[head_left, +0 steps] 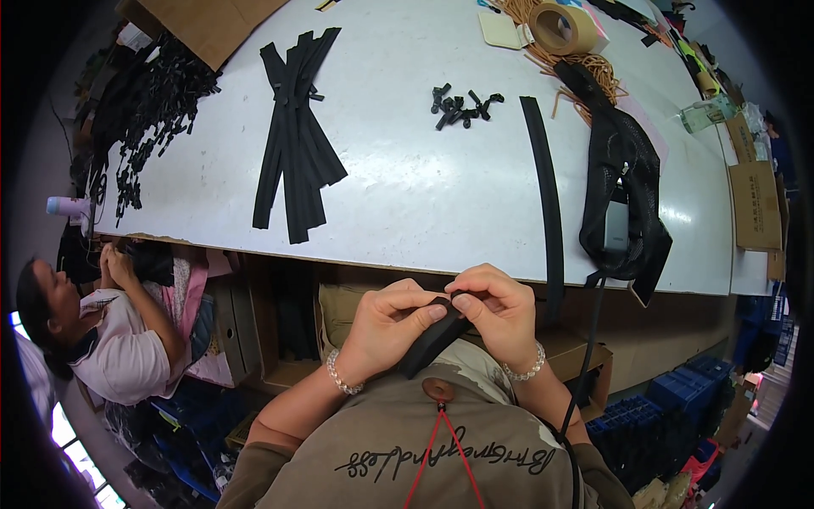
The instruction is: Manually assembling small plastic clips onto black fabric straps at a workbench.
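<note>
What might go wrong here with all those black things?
The black strip might slip, since the left hand and right hand only pinch it. Another strip hangs over the edge of the table, so a bump could drag it off. The cable beside the right forearm might get snagged.

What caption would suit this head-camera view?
Fingers pinching a black strip beside a white table bearing crossed black bands.
</note>
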Demonstrator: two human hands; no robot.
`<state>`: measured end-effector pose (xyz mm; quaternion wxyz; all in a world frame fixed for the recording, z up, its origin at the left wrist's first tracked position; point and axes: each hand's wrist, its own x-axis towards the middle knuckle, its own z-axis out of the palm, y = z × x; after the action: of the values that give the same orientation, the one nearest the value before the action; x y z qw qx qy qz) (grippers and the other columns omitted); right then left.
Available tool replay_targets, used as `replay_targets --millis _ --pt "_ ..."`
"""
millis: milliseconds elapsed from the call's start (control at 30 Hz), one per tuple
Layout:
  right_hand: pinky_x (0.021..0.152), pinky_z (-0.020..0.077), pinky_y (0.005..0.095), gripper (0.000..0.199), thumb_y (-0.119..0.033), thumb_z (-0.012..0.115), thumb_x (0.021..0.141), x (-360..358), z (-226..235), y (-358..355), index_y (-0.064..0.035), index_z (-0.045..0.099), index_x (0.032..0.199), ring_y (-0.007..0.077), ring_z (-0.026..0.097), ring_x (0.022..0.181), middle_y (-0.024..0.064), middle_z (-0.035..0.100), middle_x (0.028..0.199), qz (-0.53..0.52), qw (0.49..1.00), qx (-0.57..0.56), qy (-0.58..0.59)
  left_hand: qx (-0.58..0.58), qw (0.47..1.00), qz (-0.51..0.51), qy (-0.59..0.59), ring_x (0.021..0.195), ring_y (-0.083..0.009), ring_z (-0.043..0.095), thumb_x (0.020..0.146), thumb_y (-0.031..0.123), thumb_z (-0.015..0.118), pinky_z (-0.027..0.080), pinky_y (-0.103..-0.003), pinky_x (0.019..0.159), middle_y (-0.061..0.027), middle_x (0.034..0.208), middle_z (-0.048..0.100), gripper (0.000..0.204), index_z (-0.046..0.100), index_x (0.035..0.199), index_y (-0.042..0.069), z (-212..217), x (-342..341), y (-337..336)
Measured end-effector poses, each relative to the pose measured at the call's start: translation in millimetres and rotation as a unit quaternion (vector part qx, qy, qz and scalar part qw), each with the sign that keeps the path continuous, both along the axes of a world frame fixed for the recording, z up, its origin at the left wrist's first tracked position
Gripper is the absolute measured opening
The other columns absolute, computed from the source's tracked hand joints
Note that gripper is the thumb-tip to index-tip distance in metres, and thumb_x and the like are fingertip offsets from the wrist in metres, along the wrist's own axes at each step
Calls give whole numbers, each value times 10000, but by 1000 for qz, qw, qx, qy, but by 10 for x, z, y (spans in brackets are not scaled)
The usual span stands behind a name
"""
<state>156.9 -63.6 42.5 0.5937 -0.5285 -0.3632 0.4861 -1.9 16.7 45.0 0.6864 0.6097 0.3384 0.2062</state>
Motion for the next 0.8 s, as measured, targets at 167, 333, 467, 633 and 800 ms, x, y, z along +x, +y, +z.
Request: replay_targets --millis 167,333,467,633,800 --pt "706 476 209 145 61 575 823 -21 -17 -10 55 620 961 118 578 812 98 587 961 -5 1000 13 -10 -86 996 16 -22 676 -51 514 816 70 655 408 -196 580 -20 746 600 106 671 869 -20 -9 -5 -25" --pt "702 479 202 170 60 567 829 -64 -63 -20 48 623 989 119 583 806 89 587 963 -29 999 3 16 -57 998 36 -9 684 -47 523 823 49 637 411 -189 579 -28 753 606 93 654 867 -32 -13 -2 -30" --pt "679 468 203 161 34 564 837 -115 -74 -28 51 624 985 118 573 808 96 592 947 -52 998 11 14 -13 999 38 1 685 -50 536 822 23 619 429 -185 580 -34 743 601 70 638 854 -36 19 -15 -54" --pt "662 475 191 179 43 561 839 -166 -115 -57 42 628 1005 103 568 813 90 590 976 -47 999 20 7 23 999 45 -2 664 -74 558 792 15 625 451 -207 565 -50 737 601 53 630 815 -33 56 -17 -60" --pt "634 462 187 185 44 572 831 -192 -110 -59 36 637 1004 91 555 792 86 591 963 -56 998 27 -21 86 995 49 14 628 -101 572 748 -4 644 457 -220 556 -69 717 605 41 625 775 -29 68 -14 -50"
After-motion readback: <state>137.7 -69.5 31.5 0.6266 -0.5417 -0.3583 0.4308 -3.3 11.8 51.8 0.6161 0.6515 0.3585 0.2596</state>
